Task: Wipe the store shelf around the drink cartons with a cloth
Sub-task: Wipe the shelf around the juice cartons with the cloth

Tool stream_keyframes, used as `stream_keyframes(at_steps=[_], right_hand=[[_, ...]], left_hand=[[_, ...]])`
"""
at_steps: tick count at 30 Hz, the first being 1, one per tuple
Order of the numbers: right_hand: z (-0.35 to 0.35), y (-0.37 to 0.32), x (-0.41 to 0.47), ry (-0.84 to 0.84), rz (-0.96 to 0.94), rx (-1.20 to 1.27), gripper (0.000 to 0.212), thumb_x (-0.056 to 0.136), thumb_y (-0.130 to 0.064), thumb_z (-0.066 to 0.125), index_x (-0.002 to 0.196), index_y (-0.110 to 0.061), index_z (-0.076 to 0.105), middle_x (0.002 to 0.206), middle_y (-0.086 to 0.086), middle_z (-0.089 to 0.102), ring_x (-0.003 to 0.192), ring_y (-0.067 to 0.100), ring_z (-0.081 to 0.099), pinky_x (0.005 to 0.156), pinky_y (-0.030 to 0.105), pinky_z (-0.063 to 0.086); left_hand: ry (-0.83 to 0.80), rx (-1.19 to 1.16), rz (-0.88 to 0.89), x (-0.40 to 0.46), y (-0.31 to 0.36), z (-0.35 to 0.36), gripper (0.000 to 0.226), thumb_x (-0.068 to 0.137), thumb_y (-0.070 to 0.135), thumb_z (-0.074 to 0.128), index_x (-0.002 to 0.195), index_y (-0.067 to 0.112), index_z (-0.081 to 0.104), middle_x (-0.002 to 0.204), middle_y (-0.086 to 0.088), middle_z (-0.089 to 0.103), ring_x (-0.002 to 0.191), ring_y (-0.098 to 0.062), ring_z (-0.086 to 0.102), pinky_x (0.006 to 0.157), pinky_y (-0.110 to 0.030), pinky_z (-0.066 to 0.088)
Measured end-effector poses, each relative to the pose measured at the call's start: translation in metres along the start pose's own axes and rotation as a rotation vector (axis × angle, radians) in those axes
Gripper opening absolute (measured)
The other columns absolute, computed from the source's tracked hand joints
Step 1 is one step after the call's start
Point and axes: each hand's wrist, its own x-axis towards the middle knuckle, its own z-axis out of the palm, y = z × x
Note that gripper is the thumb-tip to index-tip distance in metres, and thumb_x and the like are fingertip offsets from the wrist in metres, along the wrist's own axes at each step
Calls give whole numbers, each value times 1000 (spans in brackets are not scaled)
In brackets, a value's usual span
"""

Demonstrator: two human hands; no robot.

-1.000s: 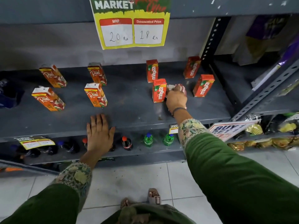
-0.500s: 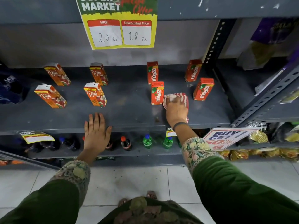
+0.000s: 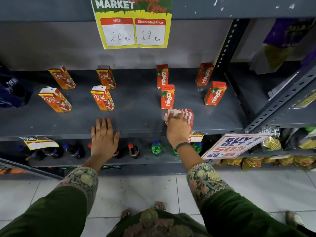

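Note:
A grey metal shelf (image 3: 136, 115) holds several drink cartons: orange "Real" cartons on the left, such as one (image 3: 102, 98), and red "Maaza" cartons on the right, such as one (image 3: 167, 97). My right hand (image 3: 177, 129) presses a red-and-white striped cloth (image 3: 187, 114) flat on the shelf, just in front of the near middle Maaza carton. My left hand (image 3: 103, 135) rests flat, fingers spread, on the shelf's front edge, below the near Real carton.
A price sign (image 3: 133, 23) hangs from the shelf above. Small soda bottles (image 3: 156, 148) stand on the lower shelf. A "Buy 1 Get 1" card (image 3: 234, 145) sticks out at right. A slotted upright post (image 3: 225, 43) bounds the shelf's right side. Snack packets (image 3: 271, 143) lie further right.
My right hand has drawn the cloth from between the two near Maaza cartons toward the shelf's front edge. My left hand has stayed where it was.

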Motion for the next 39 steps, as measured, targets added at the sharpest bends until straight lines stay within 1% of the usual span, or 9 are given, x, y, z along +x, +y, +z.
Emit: stream_keyframes(at_steps=[5,7,10,14,18,23,27,35,39], right_hand=[[-4,-36,-17,-119,-262,72,44,89,-6,48,133,-11,49,132,15,50,112,34,58,84,41,53],[-2,-46,-27,3,-337,144,47,88,-5,49,132,-18,53,129,11,54,111,33,56,85,40,51],[2,-52,-36,245,-141,93,46,88,-4,46,132,-15,53,123,13,54,112,34,52,84,41,45],[9,-64,-45,2,-103,-24,44,90,-4,43,133,-15,50,137,10,47,126,32,41,100,43,41],[-6,-85,-46,-76,-79,271,50,83,-1,50,126,-26,61,122,12,66,116,33,57,93,40,51],[-54,-123,-10,310,58,607,31,86,-6,54,112,-15,68,106,17,73,100,37,66,78,38,52],[-84,-155,64,378,11,595,33,84,0,48,113,-7,61,110,19,70,105,37,63,80,37,49],[-60,-193,154,75,-173,221,39,98,-5,30,136,-8,39,136,21,52,128,38,47,103,45,43],[-32,-190,161,-98,-221,124,44,103,-27,29,143,-14,39,150,14,39,138,34,37,113,41,32]], left_hand=[[-16,-13,2,1,-1,-3,65,97,39,24,146,2,4,157,-17,4,145,-32,-6,118,-47,-2],[-14,-40,15,2,-6,-5,65,97,39,24,146,1,4,157,-18,2,145,-32,-7,119,-47,-3],[25,-78,16,4,-23,-11,66,97,39,26,146,-1,6,157,-19,3,145,-32,-8,119,-47,-3],[15,-47,-21,14,-55,-20,67,97,41,25,145,-2,6,157,-20,6,145,-33,-5,118,-47,-2],[-63,-14,-1,26,-79,-22,69,96,43,23,146,1,3,157,-19,2,145,-33,-7,118,-48,-2],[-99,6,41,31,-86,-17,70,95,47,22,146,2,2,157,-19,-1,145,-34,-7,119,-48,0],[-103,8,51,32,-88,-13,71,95,48,20,146,4,-2,157,-18,-4,144,-34,-9,118,-47,-1],[-138,-33,61,35,-89,-13,72,94,50,15,146,6,-8,157,-17,-12,144,-32,-15,117,-45,-5],[-136,-31,55,36,-88,-13,72,95,49,18,146,6,-8,157,-16,-11,144,-33,-14,118,-45,-4]])
